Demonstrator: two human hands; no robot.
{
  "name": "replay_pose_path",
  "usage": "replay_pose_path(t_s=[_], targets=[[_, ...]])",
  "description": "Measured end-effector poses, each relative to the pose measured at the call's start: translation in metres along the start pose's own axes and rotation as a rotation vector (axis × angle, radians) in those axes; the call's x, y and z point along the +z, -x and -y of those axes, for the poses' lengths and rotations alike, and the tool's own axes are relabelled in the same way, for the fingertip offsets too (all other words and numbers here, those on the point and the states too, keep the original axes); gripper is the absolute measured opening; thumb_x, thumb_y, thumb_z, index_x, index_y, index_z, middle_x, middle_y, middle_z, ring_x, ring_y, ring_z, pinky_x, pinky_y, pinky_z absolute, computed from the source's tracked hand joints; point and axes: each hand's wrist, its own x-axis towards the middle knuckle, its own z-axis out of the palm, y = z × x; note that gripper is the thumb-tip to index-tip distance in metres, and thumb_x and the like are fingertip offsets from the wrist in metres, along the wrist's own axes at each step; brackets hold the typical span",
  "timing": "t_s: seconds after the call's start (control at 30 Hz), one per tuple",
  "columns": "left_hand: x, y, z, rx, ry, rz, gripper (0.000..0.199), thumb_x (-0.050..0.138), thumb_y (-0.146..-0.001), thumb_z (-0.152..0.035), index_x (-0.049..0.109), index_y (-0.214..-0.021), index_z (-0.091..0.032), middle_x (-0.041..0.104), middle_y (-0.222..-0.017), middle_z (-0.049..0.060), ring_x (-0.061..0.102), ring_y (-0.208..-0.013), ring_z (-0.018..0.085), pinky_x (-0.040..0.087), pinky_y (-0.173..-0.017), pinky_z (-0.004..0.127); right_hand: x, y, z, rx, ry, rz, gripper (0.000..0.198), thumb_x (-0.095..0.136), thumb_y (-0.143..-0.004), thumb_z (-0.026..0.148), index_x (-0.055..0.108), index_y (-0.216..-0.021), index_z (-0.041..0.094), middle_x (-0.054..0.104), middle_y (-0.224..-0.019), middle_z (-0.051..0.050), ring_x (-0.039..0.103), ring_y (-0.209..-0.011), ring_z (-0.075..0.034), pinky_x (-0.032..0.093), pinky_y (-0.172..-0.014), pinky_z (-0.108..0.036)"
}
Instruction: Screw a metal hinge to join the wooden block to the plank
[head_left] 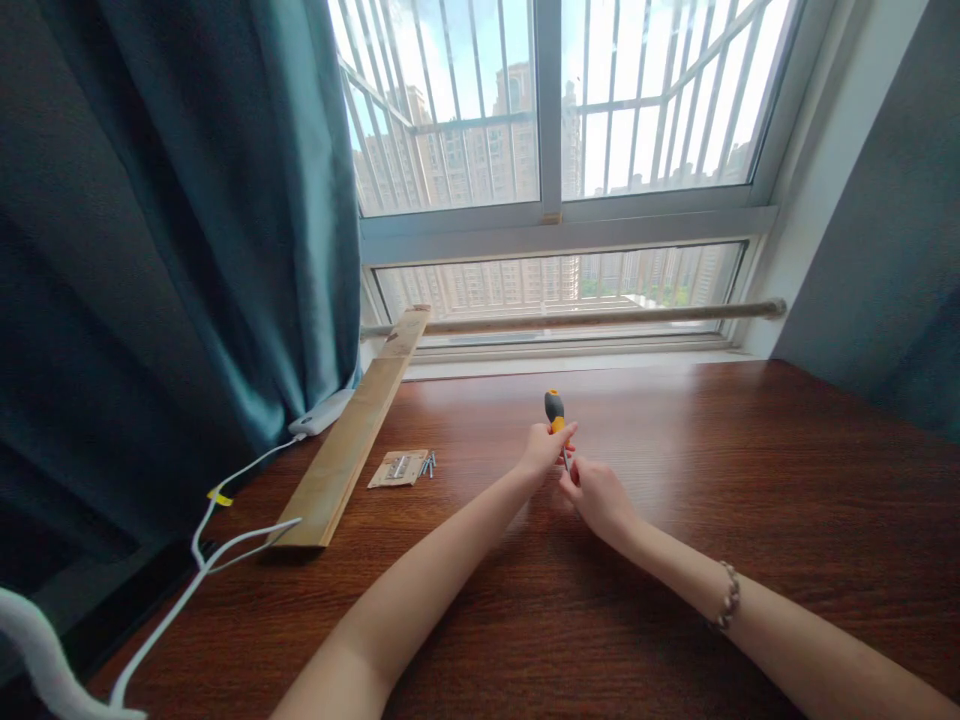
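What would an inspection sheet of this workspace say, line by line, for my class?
Surface: brown wood-grain tabletop, with a sheen.
Job's things: screwdriver with black-and-yellow handle, in hand.
Clutter: screws beside a brown card; wooden plank; white box.
Hands: left hand grips the screwdriver; right hand at its shaft, hold unclear.
Cables: white cables left of the plank, one reaching over its near end.
Surroundings: curtain left, barred window ahead.

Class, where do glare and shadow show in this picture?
In the head view, daylight whitens the grey-framed glass window; a pale sheen spreads over the glossy reddish-brown wood-grain tabletop; the dark teal cloth curtain sinks into shadow at far left.
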Motion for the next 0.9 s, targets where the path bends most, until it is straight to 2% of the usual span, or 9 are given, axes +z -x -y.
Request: replay_pose_path(t_s=[0.07,0.13,0.23,0.3,0.43,0.53,0.73,0.9], targets=[[-0.006,0.006,-0.001,0.005,-0.021,-0.039,0.022,0.059,-0.077,-0.029,0.052,-0.062,-0.015,0.056,-0.055,0.002,0.051,-0.044,0.009,0.04,-0.047,0.022,-0.001,0.009,0.012,-0.055,-0.011,0.022,0.023,0.045,-0.089,0.027,0.057,-0.072,0.017,0.066,-0.068,-0.005,0.059,-0.06,-0.015,0.03,-0.055,-0.024],[-0.022,0.014,-0.002,0.017,-0.103,-0.067,0.021,0.053,-0.08,-0.026,0.052,-0.063,-0.015,0.057,-0.053,0.002,0.051,-0.042,0.01,0.04,-0.046,0.022,-0.003,0.015,0.021,-0.091,0.0,0.061,0.025,0.046,-0.09,0.034,0.056,-0.074,0.017,0.067,-0.069,-0.005,0.06,-0.061,-0.016,0.03,-0.055,-0.024],[-0.059,0.022,-0.003,0.072,-0.386,-0.127,0.025,0.046,-0.082,-0.028,0.053,-0.063,-0.015,0.057,-0.05,0.004,0.052,-0.041,0.012,0.039,-0.046,0.024,-0.002,0.021,0.027,-0.136,0.04,0.109,0.03,0.046,-0.091,0.041,0.056,-0.076,0.018,0.068,-0.071,-0.005,0.062,-0.064,-0.018,0.031,-0.056,-0.025],[-0.088,0.025,-0.004,0.136,-0.616,-0.183,0.025,0.045,-0.083,-0.028,0.056,-0.066,-0.014,0.058,-0.049,0.005,0.057,-0.048,0.015,0.04,-0.051,0.025,0.0,0.023,0.027,-0.166,0.065,0.132,0.029,0.045,-0.091,0.042,0.056,-0.077,0.018,0.068,-0.073,-0.005,0.064,-0.067,-0.019,0.031,-0.056,-0.025],[-0.142,0.025,-0.001,0.13,-0.986,-0.386,0.026,0.046,-0.082,-0.032,0.06,-0.086,-0.011,0.066,-0.065,0.01,0.064,-0.065,0.02,0.041,-0.06,0.028,0.007,0.024,0.024,-0.193,0.09,0.155,0.027,0.045,-0.091,0.04,0.056,-0.079,0.019,0.069,-0.075,-0.005,0.065,-0.068,-0.019,0.03,-0.055,-0.025],[-0.17,0.024,0.001,0.129,-1.166,-0.401,0.028,0.047,-0.081,-0.034,0.062,-0.088,-0.012,0.068,-0.079,0.014,0.065,-0.076,0.023,0.04,-0.063,0.028,0.008,0.025,0.023,-0.192,0.087,0.167,0.027,0.044,-0.092,0.04,0.056,-0.079,0.019,0.069,-0.075,-0.005,0.065,-0.069,-0.02,0.031,-0.056,-0.025],[-0.191,0.028,-0.002,0.029,-1.283,-0.372,0.027,0.048,-0.08,-0.034,0.066,-0.08,-0.013,0.068,-0.08,0.013,0.064,-0.08,0.025,0.04,-0.065,0.028,0.004,0.026,0.025,-0.184,0.085,0.18,0.026,0.044,-0.092,0.038,0.056,-0.08,0.018,0.069,-0.075,-0.005,0.066,-0.07,-0.02,0.032,-0.057,-0.026],[-0.194,0.024,0.007,0.069,-1.318,-0.363,0.024,0.05,-0.08,-0.033,0.064,-0.081,-0.013,0.068,-0.085,0.014,0.064,-0.08,0.023,0.04,-0.066,0.027,0.005,0.026,0.024,-0.183,0.096,0.186,0.025,0.043,-0.092,0.037,0.056,-0.081,0.018,0.069,-0.075,-0.005,0.066,-0.071,-0.02,0.032,-0.057,-0.026]])
